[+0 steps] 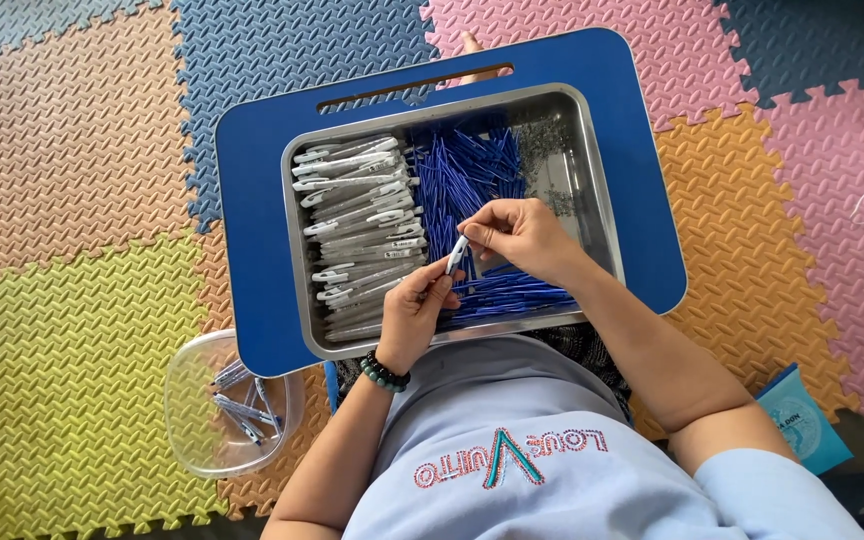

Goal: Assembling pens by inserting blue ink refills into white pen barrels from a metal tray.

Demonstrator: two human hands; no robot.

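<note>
A small pen barrel (458,254) of glossy white plastic is pinched between the fingers (472,236) of both hands. Beneath the fingers, a tray (592,170) of brushed, dully shining metal is seen, filled with smooth blue plastic refills (467,170) and glossy grey-white plastic barrels (357,215). Under the tray, a smooth blue plastic worktop (252,180) is set on a floor (72,150) of matt, embossed foam mats.

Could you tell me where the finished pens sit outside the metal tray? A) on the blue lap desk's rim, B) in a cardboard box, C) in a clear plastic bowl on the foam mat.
C: a few pens lie in the clear plastic bowl on the foam mat, beside the left hand.
</note>
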